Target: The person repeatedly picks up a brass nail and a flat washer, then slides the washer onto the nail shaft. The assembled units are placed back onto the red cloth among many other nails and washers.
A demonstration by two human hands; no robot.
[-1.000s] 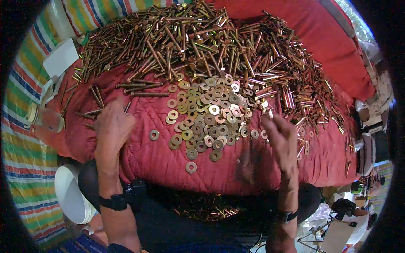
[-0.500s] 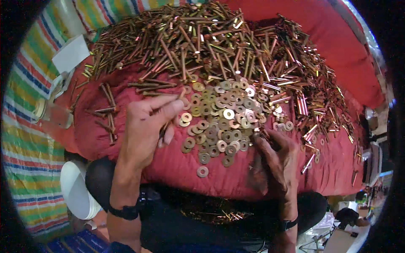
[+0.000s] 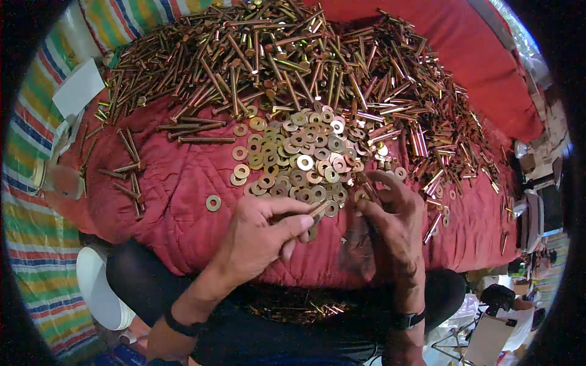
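Note:
Between the thumb and fingers of my left hand point(image 3: 259, 235) is a brass-coloured bolt point(image 3: 318, 210), held at the near edge of the washer pile. My right hand point(image 3: 394, 222) is curled close by, its thumb and fingers drawn together at the pile's right side. Small metal pieces show at its fingertips, but what it grips is partly hidden. Flat round washers point(image 3: 304, 162) lie heaped between and beyond the hands. One lone washer point(image 3: 213, 203) rests on the red cloth point(image 3: 183, 235), left of my left hand.
A large mound of long bolts point(image 3: 274, 52) spreads across the far side and down the right. Several loose bolts point(image 3: 132, 165) lie at left. A white box point(image 3: 78, 88), a clear jar point(image 3: 61, 182) and a white bucket point(image 3: 101, 290) stand along the left. More metal pieces point(image 3: 299, 311) sit below my lap's edge.
My left hand has moved right and nearer to me, beside my right hand, with the bolt in its fingers. The lone washer shows where that hand was. The view has shifted slightly.

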